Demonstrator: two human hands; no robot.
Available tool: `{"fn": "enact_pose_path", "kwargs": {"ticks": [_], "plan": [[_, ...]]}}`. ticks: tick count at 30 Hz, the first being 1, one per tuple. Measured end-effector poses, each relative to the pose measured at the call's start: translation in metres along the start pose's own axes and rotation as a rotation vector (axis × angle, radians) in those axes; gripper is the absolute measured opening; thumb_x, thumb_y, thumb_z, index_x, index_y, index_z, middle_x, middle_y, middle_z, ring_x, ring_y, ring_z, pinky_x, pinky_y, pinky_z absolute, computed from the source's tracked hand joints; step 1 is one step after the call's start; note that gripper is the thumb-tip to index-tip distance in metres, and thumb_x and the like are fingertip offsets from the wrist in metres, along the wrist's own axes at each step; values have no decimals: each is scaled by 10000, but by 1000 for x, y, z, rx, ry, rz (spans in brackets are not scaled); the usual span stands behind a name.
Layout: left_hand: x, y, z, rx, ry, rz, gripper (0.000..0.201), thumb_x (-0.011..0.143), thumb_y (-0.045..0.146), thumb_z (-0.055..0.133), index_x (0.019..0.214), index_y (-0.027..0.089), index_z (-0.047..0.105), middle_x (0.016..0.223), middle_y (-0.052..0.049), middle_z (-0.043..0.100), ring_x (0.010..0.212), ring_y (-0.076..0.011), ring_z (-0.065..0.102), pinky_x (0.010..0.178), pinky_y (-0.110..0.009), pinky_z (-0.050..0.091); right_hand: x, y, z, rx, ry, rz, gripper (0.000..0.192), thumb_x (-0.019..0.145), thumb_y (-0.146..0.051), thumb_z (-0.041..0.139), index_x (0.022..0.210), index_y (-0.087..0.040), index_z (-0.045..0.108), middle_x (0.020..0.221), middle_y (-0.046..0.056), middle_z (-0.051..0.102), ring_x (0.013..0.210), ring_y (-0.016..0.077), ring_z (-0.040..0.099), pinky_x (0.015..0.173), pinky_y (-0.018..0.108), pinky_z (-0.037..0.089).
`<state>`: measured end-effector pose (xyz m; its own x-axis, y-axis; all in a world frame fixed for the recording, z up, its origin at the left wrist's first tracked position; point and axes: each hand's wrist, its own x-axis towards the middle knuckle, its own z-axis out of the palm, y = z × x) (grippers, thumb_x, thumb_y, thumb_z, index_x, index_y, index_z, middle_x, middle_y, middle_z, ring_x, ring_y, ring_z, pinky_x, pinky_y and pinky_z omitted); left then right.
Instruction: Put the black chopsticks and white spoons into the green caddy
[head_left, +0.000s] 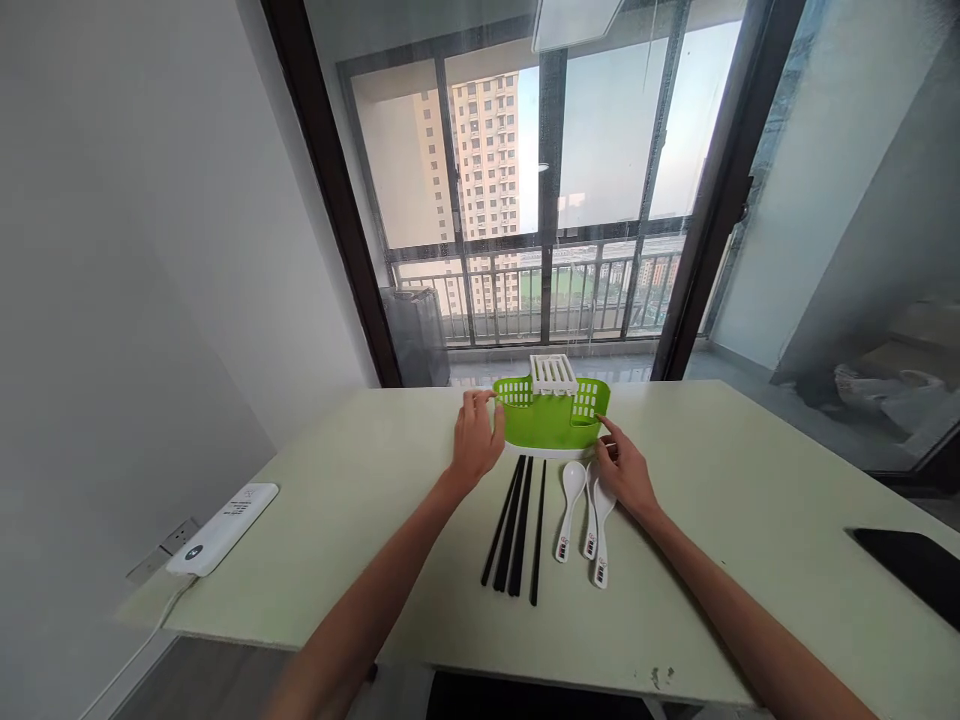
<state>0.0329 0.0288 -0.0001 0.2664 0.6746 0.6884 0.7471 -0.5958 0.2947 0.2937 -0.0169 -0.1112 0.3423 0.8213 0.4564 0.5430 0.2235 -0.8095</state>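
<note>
A green plastic cutlery holder [551, 425] with perforated end panels, a white slatted piece [553, 374] on its upper middle and a white base stands upright on the table. My left hand [478, 436] grips its left end with curved fingers. At the right end, my right hand [624, 470] has the index finger against the side and the other fingers curled. Several black chopsticks [517, 525] lie in front of the holder. Right of them are white spoons [573, 485], three in all; the rightmost spoon's bowl is partly under my right hand.
The pale table [360, 480] ends at a glass door behind the holder. A white power strip [225, 527] with a cable lies at the left edge beside the wall. Near the right edge is a dark flat object [911, 562].
</note>
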Motion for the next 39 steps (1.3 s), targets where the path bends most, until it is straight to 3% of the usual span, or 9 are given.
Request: {"fn": "enact_pose_path", "kwargs": {"ticks": [3,6,11,19,39], "plan": [[-23,-43,7,-9,-62,-168,240,1000,326,408,1174,203,519,1164,-99,591,921,-203,639,754,-316,485,-1,1,1,7,-9,-4,598,942,-461,441,1494,-231,454,1044,77,676,790,201,645,801,378,531],[-39,-82,11,-80,-99,-329,170,948,305,484,1077,210,537,973,-52,637,822,-199,633,730,-312,457,-1,1,1,34,-18,-9,596,948,-465,450,1498,-236,442,1080,83,669,820,204,654,804,381,543],[-47,-118,11,-248,-108,-486,162,921,314,481,1026,198,524,766,-11,669,672,-173,630,671,-289,454,0,5,3,58,1,-8,610,945,-490,466,1503,-247,427,1099,89,658,840,210,660,814,399,557],[-50,-124,17,-323,-143,-487,163,880,328,523,975,204,569,728,7,675,626,-149,606,650,-269,442,2,18,3,69,82,71,753,918,-516,497,1560,-173,303,1119,111,658,832,221,677,790,394,561],[-49,-117,12,-286,-210,-443,173,873,348,543,933,213,632,727,13,659,635,-146,591,651,-266,431,2,24,2,101,79,125,687,857,-447,550,1451,-147,379,1055,97,649,850,224,673,810,394,564]]}}
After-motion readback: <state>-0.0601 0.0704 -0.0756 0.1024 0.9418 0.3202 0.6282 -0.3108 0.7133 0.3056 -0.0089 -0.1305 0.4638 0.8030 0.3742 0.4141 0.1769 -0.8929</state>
